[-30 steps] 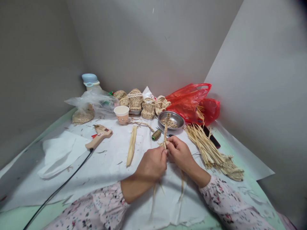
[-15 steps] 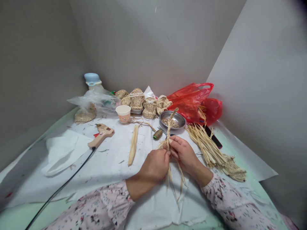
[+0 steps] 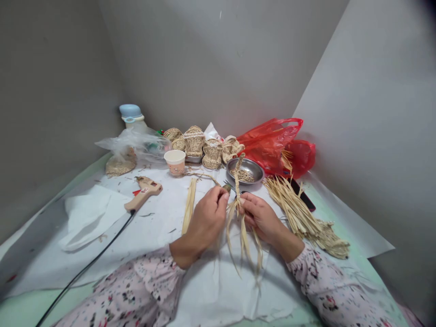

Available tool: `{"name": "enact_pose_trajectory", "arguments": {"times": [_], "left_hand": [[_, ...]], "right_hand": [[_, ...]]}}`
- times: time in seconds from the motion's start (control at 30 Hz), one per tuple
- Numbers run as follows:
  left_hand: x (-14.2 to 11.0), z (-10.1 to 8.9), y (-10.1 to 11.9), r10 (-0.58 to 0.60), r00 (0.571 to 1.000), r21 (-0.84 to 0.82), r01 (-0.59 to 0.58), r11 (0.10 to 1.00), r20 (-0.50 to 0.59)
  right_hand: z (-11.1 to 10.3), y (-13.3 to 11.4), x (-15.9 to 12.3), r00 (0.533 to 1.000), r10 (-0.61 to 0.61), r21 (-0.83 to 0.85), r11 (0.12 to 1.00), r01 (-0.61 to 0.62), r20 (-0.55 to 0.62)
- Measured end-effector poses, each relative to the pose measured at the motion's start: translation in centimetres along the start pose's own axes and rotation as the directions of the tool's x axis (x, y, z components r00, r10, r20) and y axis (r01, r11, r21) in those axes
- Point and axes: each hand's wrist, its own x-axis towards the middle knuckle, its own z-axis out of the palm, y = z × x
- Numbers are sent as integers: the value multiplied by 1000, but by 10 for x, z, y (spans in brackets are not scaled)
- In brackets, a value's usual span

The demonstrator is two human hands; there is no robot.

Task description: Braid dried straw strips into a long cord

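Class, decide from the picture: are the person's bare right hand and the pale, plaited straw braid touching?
Touching. The head view shows the right hand pinching the braid where its loose strands spread out.

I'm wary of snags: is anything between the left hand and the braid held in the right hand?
Only loose strands of the braid itself, hanging by the right hand. The spool lies just beyond the left hand, partly hidden.
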Motion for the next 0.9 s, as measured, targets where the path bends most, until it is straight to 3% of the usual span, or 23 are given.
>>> {"name": "enact_pose_trajectory", "arguments": {"times": [0.17, 0.27, 0.37, 0.43, 0.63, 0.8, 0.9], "left_hand": [[6, 11, -12, -157, 949, -304, 240, 922, 274], [5, 15, -13, -239, 879, -438, 421, 794, 412], [5, 14, -13, -238, 810, -492, 528, 692, 535], [5, 11, -14, -225, 791, -486, 545, 683, 570], [8, 4, -13, -270, 788, -382, 528, 758, 553], [11, -2, -12, -244, 714, -292, 539, 790, 656], [10, -5, -12, -259, 708, -281, 550, 787, 657]], "right_hand": [[4, 1, -2, 998, -15, -3, 1000, 15, 59], [3, 1, -1, 997, -13, -14, 1000, 14, 72], [-1, 2, -1, 997, 10, -60, 998, -6, 71], [-4, 3, 0, 997, 29, -95, 995, -22, 72], [-8, 4, 0, 993, 45, -190, 982, -24, 108], [-9, 5, 0, 993, 44, -296, 955, -10, 109], [-10, 4, -1, 994, 16, -377, 926, 27, 111]]}}
